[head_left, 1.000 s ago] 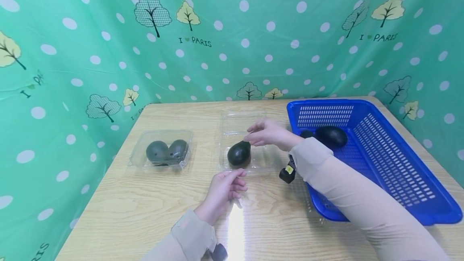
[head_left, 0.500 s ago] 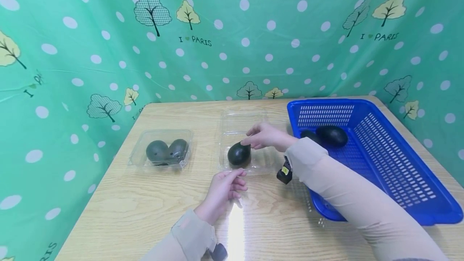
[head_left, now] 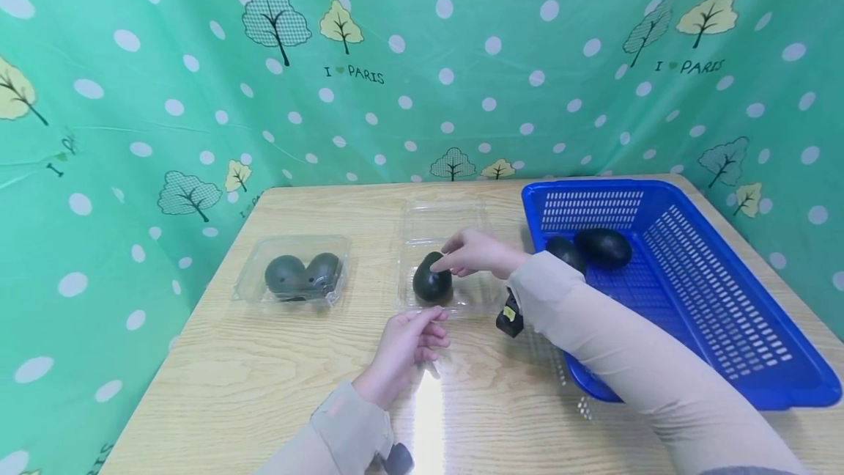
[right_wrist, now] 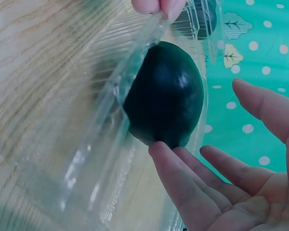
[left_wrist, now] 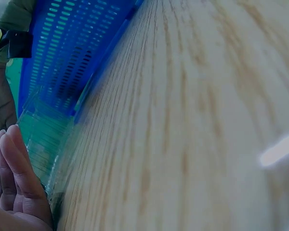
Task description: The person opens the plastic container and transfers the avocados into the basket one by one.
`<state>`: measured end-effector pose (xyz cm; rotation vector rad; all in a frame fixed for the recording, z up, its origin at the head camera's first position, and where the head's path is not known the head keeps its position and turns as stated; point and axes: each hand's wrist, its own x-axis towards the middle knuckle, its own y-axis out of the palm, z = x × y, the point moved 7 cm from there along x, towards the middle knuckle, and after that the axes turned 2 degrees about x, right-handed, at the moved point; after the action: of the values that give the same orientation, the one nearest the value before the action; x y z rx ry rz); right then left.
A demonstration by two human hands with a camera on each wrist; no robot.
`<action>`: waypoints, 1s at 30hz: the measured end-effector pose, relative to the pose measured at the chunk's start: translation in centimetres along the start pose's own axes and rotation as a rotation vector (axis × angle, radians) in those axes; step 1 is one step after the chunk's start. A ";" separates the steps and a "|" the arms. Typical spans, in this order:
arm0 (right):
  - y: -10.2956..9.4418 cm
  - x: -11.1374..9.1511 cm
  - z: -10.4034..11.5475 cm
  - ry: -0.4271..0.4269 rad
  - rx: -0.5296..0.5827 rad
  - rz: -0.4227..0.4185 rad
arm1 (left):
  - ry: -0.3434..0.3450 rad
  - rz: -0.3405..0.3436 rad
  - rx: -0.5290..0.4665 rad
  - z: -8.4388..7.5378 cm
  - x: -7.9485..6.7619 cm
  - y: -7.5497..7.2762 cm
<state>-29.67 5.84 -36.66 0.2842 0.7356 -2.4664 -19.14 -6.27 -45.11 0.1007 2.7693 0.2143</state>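
An open clear plastic clamshell (head_left: pixel 471 288) holds 1 glossy dark avocado (head_left: pixel 431 284) in its left half. The right hand (head_left: pixel 480 251), thumb spread wide, only touches it with straight fingertips; the left hand (head_left: pixel 401 343) pinches the clamshell's near rim. Right of the clamshell, a blue plastic basket (head_left: pixel 649 306) holds 2 dark fruits (head_left: pixel 603 248).

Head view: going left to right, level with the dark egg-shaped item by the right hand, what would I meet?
Clear container holding two dark items → single dark egg-shaped item → right hand → blue basket.
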 end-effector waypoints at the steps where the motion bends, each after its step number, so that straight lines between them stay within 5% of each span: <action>1: 0.1 0.0 0.0 0.001 -0.006 0.001 | 0.001 0.002 0.001 0.0 0.0 0.0; 30: 2.2 0.7 -0.4 0.030 -0.071 0.022 | 0.003 -0.011 0.017 0.0 -0.2 0.0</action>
<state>-28.98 4.22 -38.25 0.3022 0.8263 -2.4146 -18.94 -6.30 -45.08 0.0890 2.7740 0.1887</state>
